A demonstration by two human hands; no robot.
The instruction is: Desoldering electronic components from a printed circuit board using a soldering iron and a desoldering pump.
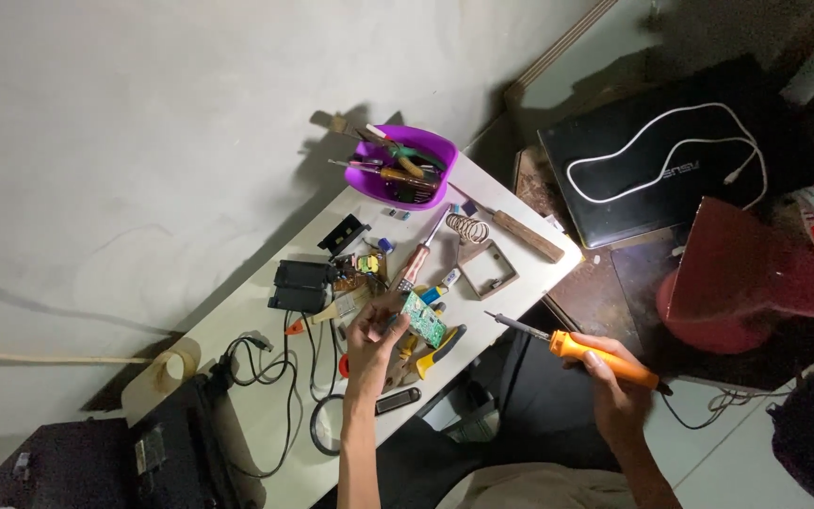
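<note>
The left hand [369, 332] is raised over the middle of the white bench [266, 311], its fingers pinched on the near end of a small green circuit board [423, 319], which it holds tilted just above the bench top. The right hand [617, 388] hangs off the bench's front edge, beyond the near right corner, fingers wrapped tight round the orange handle of a soldering iron [581, 351]. The iron's dark metal tip points back toward the bench and stops short of the board, not touching it.

Just beside the board lie yellow-handled pliers [442, 348] near the front edge, a screwdriver with a brown handle [418, 259] and a square brown frame [488, 270]. A coiled wire stand with a wooden handle [506, 231] lies toward the right edge. A purple bowl [401, 170] full of hand tools stands at the far corner. Left of the hand sit black box-shaped parts [301, 286] and loose black cables [266, 368]; a black ring, perhaps a magnifier, [325, 426] lies by the forearm at the front edge. Off the bench, to the right, a closed black laptop [661, 160] carries a white cable [671, 151], with a dark red stool [746, 278] beside it.
</note>
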